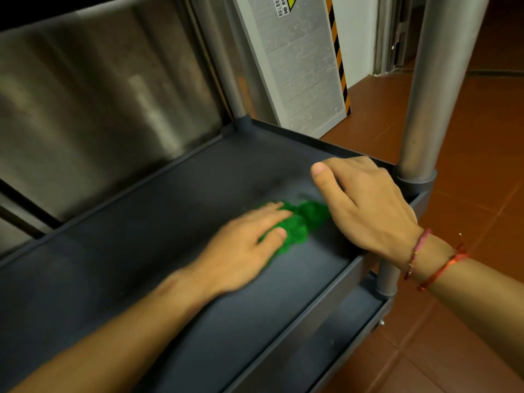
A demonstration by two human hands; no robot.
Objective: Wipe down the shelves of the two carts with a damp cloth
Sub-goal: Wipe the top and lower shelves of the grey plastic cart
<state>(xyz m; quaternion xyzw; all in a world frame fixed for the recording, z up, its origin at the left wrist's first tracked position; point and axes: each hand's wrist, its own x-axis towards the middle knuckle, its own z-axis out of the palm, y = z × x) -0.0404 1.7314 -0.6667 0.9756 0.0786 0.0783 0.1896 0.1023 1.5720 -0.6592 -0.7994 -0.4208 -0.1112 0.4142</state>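
Observation:
A dark grey cart shelf (175,194) with a raised rim fills the middle of the view. A crumpled green cloth (300,222) lies on it toward the right end. My left hand (243,245) rests flat on the cloth's near side, fingers pressed on it, blurred by motion. My right hand (365,205) hovers over the shelf's right end just beyond the cloth, fingers spread, holding nothing; its wrist carries red string bracelets. A lower shelf (334,344) of the same cart shows beneath at the right.
Round grey cart posts stand at the near right corner (433,86) and the far corner (226,66). A stainless steel panel (93,89) is behind the cart. A white board with a black-yellow striped edge (306,66) leans on the wall. Red floor tiles (479,171) lie to the right.

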